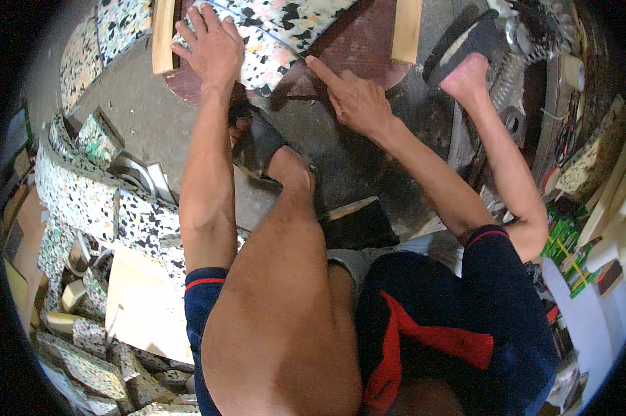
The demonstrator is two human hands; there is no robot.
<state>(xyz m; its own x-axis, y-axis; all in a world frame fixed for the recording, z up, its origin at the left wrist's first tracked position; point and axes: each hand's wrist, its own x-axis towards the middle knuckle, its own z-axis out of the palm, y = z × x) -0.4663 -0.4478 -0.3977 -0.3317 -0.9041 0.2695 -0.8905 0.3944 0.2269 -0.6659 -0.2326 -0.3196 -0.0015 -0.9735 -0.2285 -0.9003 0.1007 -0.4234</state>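
A speckled foam sheet [268, 66], white with black and coloured flecks, lies on a dark red board [358, 59] at the top of the head view. A blue line runs slantwise across it. My left hand [214, 50] rests flat on the foam, its fingers spread. At the foam's right edge, by the end of the blue line, is my right hand [360, 104]. Its index finger is stretched out and the other fingers are curled under. A thin dark tip shows just ahead of that finger; what is in the hand is hidden.
Pale wooden strips [164, 38] stand on both sides of the board. Speckled foam offcuts [77, 180] pile up at left, with a cream sheet [143, 305] among them. My slippered feet [257, 142] flank the work. A ribbed hose [507, 76] and green packaging [566, 249] lie at right.
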